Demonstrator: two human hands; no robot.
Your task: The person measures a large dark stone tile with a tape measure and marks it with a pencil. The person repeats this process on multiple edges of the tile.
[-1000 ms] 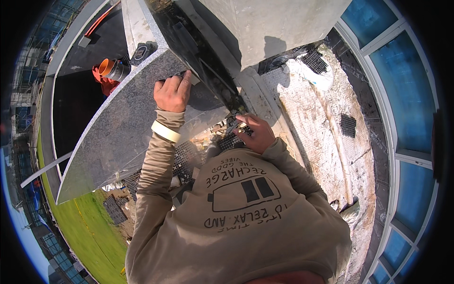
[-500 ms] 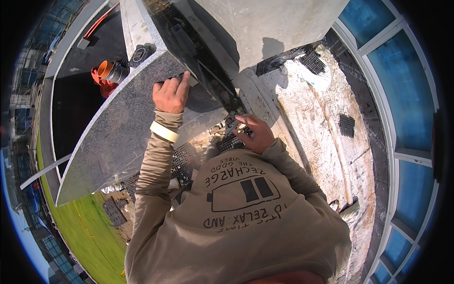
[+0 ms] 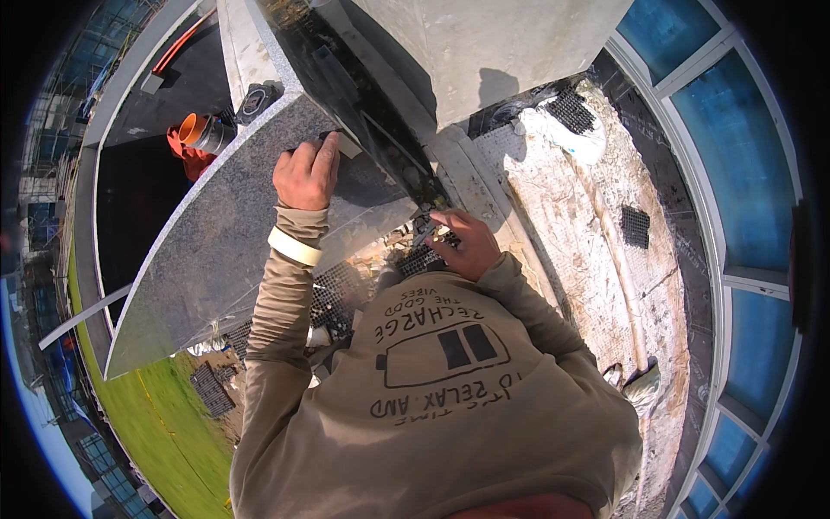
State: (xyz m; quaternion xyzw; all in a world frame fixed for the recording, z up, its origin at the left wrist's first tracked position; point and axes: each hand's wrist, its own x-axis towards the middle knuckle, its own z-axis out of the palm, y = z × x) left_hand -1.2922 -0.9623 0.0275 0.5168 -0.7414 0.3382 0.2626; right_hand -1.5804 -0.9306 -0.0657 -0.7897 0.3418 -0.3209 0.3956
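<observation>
My left hand [image 3: 304, 173], with a pale band around the wrist, rests on the grey speckled stone slab [image 3: 233, 203]. Its fingers curl over a small dark object [image 3: 325, 136], mostly hidden beneath them. Just right of the fingertips a pale rectangular patch [image 3: 348, 145] shows on the slab. Lower and to the right, my right hand [image 3: 469, 246] is closed in a pinch beside the end of a dark wet-looking edge [image 3: 419, 186]. Something small and grey shows at its fingers, too small to name.
A concrete block [image 3: 510, 48] stands at the far right. A stained whitish sheet [image 3: 596, 251] covers ground along a glazed wall [image 3: 752, 173]. On the left are an orange-rimmed bucket [image 3: 192, 128], red cloth [image 3: 186, 156] and a black device [image 3: 257, 102] on the slab's edge. Grass [image 3: 164, 424] lies below.
My left hand has slid a little left and toward me over the slab, uncovering more of the pale patch. My right hand has stayed nearly still.
</observation>
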